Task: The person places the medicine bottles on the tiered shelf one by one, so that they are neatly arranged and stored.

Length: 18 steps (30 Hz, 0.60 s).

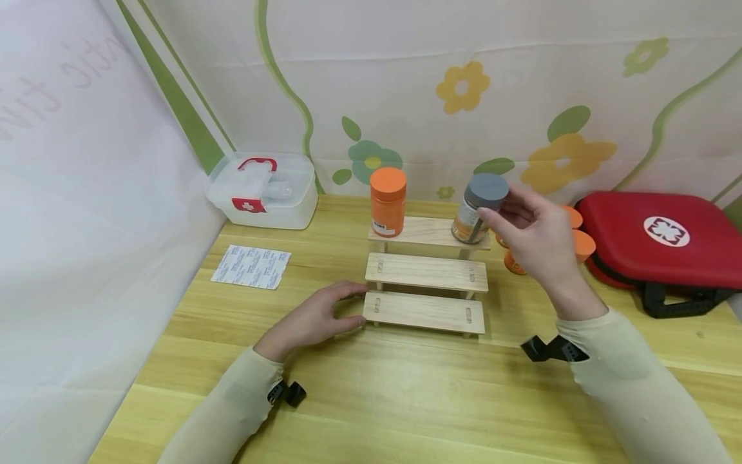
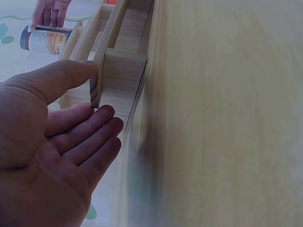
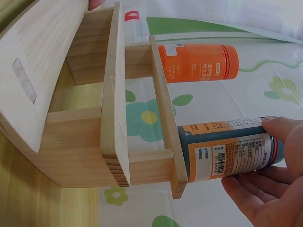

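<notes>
1. Table (image 1: 406, 406), wood-grained, under the stand and in front of it.
2. Wooden stand (image 1: 426, 310), three tiers rising away from the viewer; landmark for all entries.
3. Left hand (image 1: 315, 316), at the left end of the stand's lowest tier; thumb and fingers apart and loosely extended, thumb toward the front edge, fingers toward the back.
4. Printed white sheet (image 1: 251, 267), flat, left of the stand.
5. Red case (image 1: 626, 251), white round emblem, black handle; well to the right of the stand.
6. Orange-capped bottles (image 1: 584, 245), right of the stand, between it and the red case, partly hidden; count uncertain.
7. Right hand (image 1: 539, 241), at the stand's upper right; thumb and fingers clamped on the grey-lidded bottle near its lid.
8. Grey-lidded bottle (image 1: 466, 222), orange and white label; slightly tilted at the right end of the stand's top tier, full contact of the base unclear.
9. Orange bottle (image 1: 388, 209), upright on the top tier's left end.
10. Translucent box (image 1: 295, 212), red handle; behind and left of the stand.
11. Floral curtain (image 1: 406, 96), behind the stand.
</notes>
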{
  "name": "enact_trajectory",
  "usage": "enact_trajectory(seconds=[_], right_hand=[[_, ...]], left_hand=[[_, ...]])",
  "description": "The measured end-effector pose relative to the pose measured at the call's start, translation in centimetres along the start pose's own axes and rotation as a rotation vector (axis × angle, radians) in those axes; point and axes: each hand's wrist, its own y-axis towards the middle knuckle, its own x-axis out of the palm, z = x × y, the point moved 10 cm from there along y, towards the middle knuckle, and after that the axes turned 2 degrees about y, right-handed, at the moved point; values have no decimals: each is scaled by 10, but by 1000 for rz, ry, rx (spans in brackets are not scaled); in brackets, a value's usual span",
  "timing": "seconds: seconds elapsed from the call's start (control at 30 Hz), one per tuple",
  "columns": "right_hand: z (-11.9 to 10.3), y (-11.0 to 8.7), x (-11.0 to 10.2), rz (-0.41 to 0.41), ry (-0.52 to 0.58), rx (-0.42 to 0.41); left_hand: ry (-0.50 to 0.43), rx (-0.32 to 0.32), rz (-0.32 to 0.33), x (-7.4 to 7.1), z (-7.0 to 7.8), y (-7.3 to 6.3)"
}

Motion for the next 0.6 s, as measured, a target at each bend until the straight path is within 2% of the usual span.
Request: enact_trajectory(seconds=[0.23,0.6], right_hand=[[0,2,1,-7,-63,27],[3,2,3,-32,-55,55]], left_hand=[[-1,1,-2,0,0,1],[9,12,1,1,0,1]])
